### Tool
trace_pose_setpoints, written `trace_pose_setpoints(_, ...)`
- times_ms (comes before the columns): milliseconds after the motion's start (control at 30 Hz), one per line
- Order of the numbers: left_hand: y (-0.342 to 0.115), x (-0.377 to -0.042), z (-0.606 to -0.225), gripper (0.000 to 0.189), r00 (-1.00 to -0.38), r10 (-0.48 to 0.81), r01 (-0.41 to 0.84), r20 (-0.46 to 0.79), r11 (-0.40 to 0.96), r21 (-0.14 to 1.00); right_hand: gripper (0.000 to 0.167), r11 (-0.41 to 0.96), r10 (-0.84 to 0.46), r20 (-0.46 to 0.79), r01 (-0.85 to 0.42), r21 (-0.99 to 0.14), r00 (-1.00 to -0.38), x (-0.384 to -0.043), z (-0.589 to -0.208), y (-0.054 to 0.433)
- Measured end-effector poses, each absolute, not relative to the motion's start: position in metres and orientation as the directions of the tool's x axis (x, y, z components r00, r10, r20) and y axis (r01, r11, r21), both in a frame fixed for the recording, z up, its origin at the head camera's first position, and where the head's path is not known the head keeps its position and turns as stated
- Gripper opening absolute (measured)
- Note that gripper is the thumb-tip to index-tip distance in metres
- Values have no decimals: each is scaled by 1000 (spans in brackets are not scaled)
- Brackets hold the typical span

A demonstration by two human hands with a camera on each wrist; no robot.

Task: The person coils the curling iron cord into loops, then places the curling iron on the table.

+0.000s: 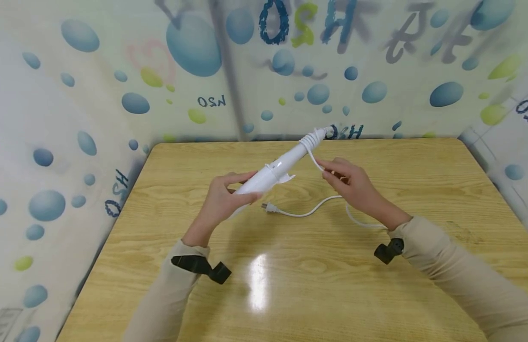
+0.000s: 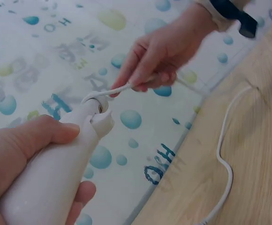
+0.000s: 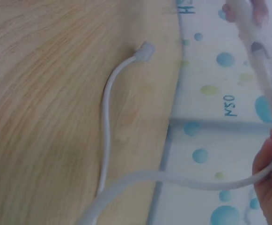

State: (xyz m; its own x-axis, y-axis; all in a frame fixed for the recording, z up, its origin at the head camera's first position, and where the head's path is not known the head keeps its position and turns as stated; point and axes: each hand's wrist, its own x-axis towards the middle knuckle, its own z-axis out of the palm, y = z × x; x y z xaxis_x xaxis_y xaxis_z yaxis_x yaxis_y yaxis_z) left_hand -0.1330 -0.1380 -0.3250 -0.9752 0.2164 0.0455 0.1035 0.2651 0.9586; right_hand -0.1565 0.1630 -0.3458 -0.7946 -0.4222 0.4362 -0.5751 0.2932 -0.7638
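A white curling iron [image 1: 285, 161] slants up to the right above the table, several turns of its white cord [image 1: 310, 141] wound round the narrow far end. My left hand [image 1: 223, 197] grips the thick lower end, thumb along one side and fingers on the other. A small lever [image 1: 286, 178] juts from its underside. Between thumb and fingertips, my right hand [image 1: 353, 183] pinches the cord a short way from the wound turns. In the left wrist view the cord runs from the iron's tip to the right hand [image 2: 159, 58]. Past that hand it hangs in a loop, close to the right wrist camera.
The cord's two-pin plug [image 1: 270, 207] lies on the wooden table [image 1: 315, 285], below the iron. A patterned wall covering [image 1: 255, 85] with blue and green drops rises behind the table's back edge. Each sleeve carries a black wrist camera [image 1: 220, 272].
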Motion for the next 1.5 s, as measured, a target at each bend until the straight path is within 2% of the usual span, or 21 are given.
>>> trace_pose_setpoints(133,-139,-130,-317,49,-971,236,73,28,184,980,35,123,-399,426,-508,-853,-812,-157,-352,168)
trace_pose_setpoints(233,-139,-128,-311,49,-966,255,81,39,154,985,32,39,-413,431,-488,-872,-802,-159,-358,172)
trace_pose_setpoints(367,-138,-125,-307,49,-959,277,90,50,134,987,29,-49,-474,391,-420,-906,-789,-163,-362,178)
trace_pose_setpoints(467,-138,-123,-304,49,-955,290,93,55,119,988,29,-66,-519,324,-341,-938,-791,-166,-362,182)
trace_pose_setpoints(733,-142,-120,-302,48,-929,361,125,78,106,987,25,-2,-595,200,-248,-969,-779,-175,-368,192)
trace_pose_setpoints(1100,-146,-116,-306,48,-866,479,205,141,85,975,19,-3,-721,127,-181,-984,-681,-193,-370,203)
trace_pose_setpoints(1200,-147,-115,-307,48,-843,515,217,151,70,974,13,102,-715,36,-155,-983,-698,-197,-364,203)
trace_pose_setpoints(1300,-149,-114,-308,49,-820,549,228,160,56,972,27,358,-632,-117,-155,-921,-766,-199,-354,206)
trace_pose_setpoints(1333,-149,-114,-308,49,-813,559,231,162,54,972,29,401,-630,-131,-175,-899,-766,-200,-352,207)
trace_pose_setpoints(1400,-150,-114,-309,50,-801,577,233,160,55,971,24,397,-679,-97,-253,-882,-728,-206,-349,208)
trace_pose_setpoints(1433,-151,-114,-309,50,-794,587,232,155,57,971,19,351,-717,-59,-286,-892,-695,-209,-348,209)
trace_pose_setpoints(1500,-152,-113,-310,50,-779,609,236,150,62,970,11,151,-809,44,-280,-948,-586,-217,-349,207)
